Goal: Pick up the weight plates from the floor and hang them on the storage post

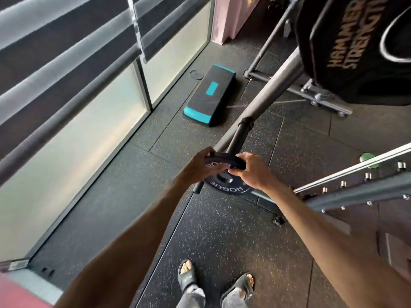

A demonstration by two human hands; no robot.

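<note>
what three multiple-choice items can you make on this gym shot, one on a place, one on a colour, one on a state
1. Where is the step platform?
A) on the floor near the frosted window
B) hung on a rack
C) under the person's feet

2. What colour are its accents?
A) red
B) teal
C) yellow

3. How is the Rogue plate held?
A) lying untouched on the ground
B) by one hand only
C) by both hands

Answers:
1 A, it lies flat on the floor close to the frosted window, beyond the hands.
2 B, its near end and centre patch are teal against the black top.
3 C, the left hand and the right hand both grip its rim.
</note>
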